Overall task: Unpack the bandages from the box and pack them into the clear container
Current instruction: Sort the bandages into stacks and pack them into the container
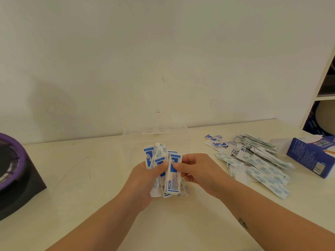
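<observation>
Both hands hold one bundle of white-and-blue wrapped bandages above the table's middle. My left hand grips the fanned-out bundle from the left, thumb across its front. My right hand pinches the front bandage near its top with thumb and fingers. Just behind the bundle stands the clear container, its lid raised against the wall; its inside is hard to make out. A loose heap of bandages lies on the table at the right. The blue bandage box lies torn open beyond the heap.
A black-and-purple round object sits at the table's left edge. A white shelf unit stands at the far right behind the box. The cream table meets a plain wall at the back.
</observation>
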